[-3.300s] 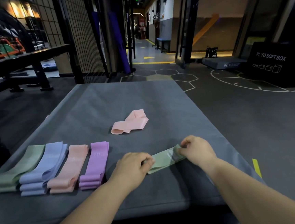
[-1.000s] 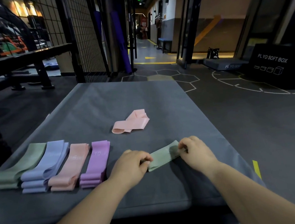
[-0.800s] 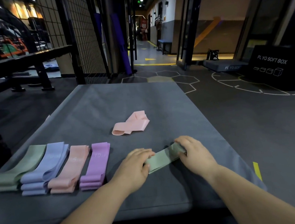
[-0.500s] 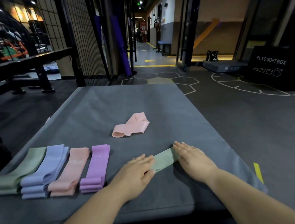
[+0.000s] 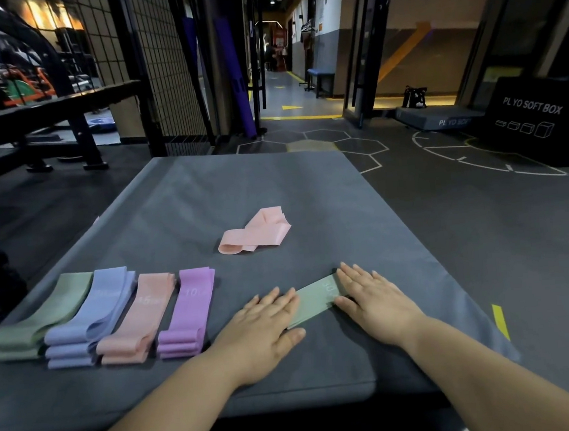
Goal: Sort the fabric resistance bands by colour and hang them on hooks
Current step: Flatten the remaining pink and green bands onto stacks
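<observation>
Dim gym hall, dark rubber floor, and close under me a grey padded table (image 5: pixel 239 191) where the sorting happens. Between my two grips lies a green band (image 5: pixel 313 302), flat and slanting away to the right. My left grip (image 5: pixel 262 327) rests palm down on its near end and my right grip (image 5: pixel 373 300) on its far end. Both are spread open and flat, nothing curled, holding nothing. I judge I am pressing the band smooth so it stacks neatly.

Both forearms reach in from the near edge, wrists low, hands angled slightly toward each other.

Left of my left grip sit four tidy piles in a row, purple (image 5: pixel 188 309) nearest, then pink (image 5: pixel 140 317), blue (image 5: pixel 92 318) and green (image 5: pixel 44 322) farthest out. So this band has the longest trip, across all the others. Ahead of both grips, well apart from them, a loose pink band (image 5: pixel 255 233) lies crumpled and unsorted.

I see no hooks from here, so hanging is not yet begun.
</observation>
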### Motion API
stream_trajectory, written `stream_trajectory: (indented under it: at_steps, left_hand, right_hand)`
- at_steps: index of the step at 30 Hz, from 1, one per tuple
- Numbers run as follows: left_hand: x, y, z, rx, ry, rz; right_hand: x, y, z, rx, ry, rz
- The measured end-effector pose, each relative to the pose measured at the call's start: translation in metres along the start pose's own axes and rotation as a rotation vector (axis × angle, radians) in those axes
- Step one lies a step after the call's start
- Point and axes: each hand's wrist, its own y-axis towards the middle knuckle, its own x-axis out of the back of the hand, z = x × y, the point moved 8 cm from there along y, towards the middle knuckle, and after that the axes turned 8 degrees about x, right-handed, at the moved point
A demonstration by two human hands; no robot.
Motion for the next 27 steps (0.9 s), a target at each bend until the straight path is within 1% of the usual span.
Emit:
stream_trajectory:
  at_steps: [7,11,14,17,19,23,25,27]
  left_hand:
    - [-0.001,-0.002,0.000,0.024,0.009,0.032]
    - [-0.002,-0.002,0.001,0.044,0.017,0.049]
    - [-0.001,-0.002,0.001,0.049,0.022,0.054]
    - [0.002,-0.003,0.001,0.061,-0.039,0.038]
    - [0.007,-0.004,-0.001,0.071,-0.093,0.024]
    - [0.021,-0.004,0.000,0.135,-0.299,-0.049]
    - [0.027,-0.001,0.003,0.148,-0.368,-0.139]
    - [0.032,0.001,0.012,0.208,-0.407,-0.238]
  right_hand:
    - [0.000,0.000,0.001,-0.002,0.014,0.010]
    - [0.003,-0.001,-0.002,-0.018,0.079,-0.030]
    - [0.011,-0.002,-0.007,-0.070,0.115,-0.147]
    - [0.026,-0.006,-0.017,-0.232,0.139,-0.318]
    - [0.031,-0.008,-0.022,-0.334,0.182,-0.353]
    - [0.027,-0.006,-0.022,-0.423,0.222,-0.268]
    - [0.025,-0.004,-0.022,-0.441,0.248,-0.246]
    - [0.025,-0.002,-0.022,-0.461,0.282,-0.234]
